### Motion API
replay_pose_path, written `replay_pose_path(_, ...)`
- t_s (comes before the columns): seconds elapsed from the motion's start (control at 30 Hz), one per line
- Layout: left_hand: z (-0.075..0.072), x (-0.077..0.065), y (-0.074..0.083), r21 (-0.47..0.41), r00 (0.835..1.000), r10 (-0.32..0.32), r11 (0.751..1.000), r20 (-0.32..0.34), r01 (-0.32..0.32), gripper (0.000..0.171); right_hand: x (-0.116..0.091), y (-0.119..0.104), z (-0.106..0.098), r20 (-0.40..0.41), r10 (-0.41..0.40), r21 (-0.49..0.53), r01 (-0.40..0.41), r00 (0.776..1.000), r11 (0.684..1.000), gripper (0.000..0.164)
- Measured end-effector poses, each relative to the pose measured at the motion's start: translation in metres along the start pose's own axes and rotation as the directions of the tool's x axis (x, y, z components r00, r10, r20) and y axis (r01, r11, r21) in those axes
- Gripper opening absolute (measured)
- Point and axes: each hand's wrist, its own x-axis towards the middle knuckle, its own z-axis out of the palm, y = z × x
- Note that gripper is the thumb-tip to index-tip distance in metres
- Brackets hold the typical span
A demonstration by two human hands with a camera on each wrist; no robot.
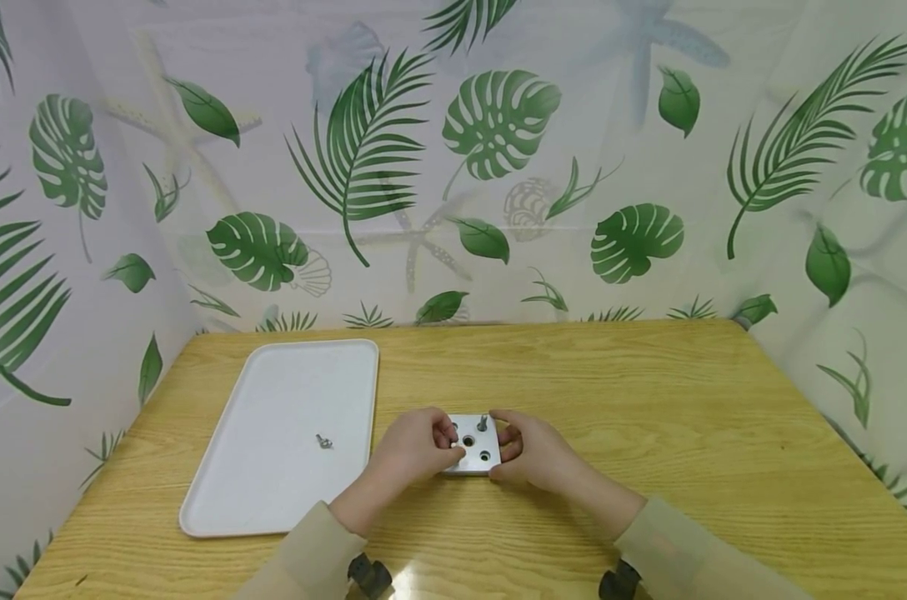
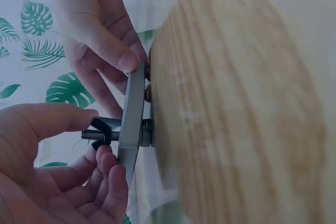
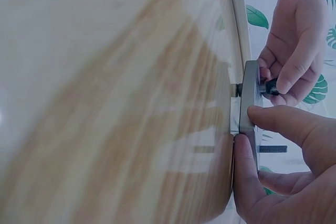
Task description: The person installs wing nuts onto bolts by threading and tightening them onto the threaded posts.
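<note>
A square metal plate with several holes [image 1: 474, 463] lies low over the table, with bolt heads [image 2: 146, 135] under it. Pinched between thumb and fingers of my left hand [image 1: 416, 446] is a dark wing nut [image 2: 103, 131], on a threaded bolt [image 2: 88, 135] that sticks up through the plate's left part. My right hand [image 1: 538, 452] grips the plate's right edge, thumb on the near side in the head view. Another bolt [image 3: 273, 149], with no nut on its visible thread, stands up near the plate's far right corner.
To the left, a white tray [image 1: 273, 433] lies on the wooden table [image 1: 648, 400]. It holds a small metal fastener [image 1: 324, 442], too small to make out exactly. A leaf-patterned cloth [image 1: 558, 275] hangs behind the table and along its sides.
</note>
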Motion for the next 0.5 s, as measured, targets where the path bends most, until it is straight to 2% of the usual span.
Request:
replay_pose_path(0.2, -0.0029, 0.0008, -0.0009, -0.063, 1.000, -0.008, 0.998, 0.029, 0.010, 0.011, -0.0002, 0.0002, 0.0010, -0.012, 0.011, -0.009, -0.011, 1.000, 1.000, 0.083)
replay_pose_path(0.5, -0.0070, 0.0022, -0.0046, -0.144, 0.997, 0.030, 0.989, 0.065, -0.021, 0.013, -0.0016, -0.0012, 0.0005, -0.013, 0.001, -0.018, -0.001, 1.000, 1.000, 0.083)
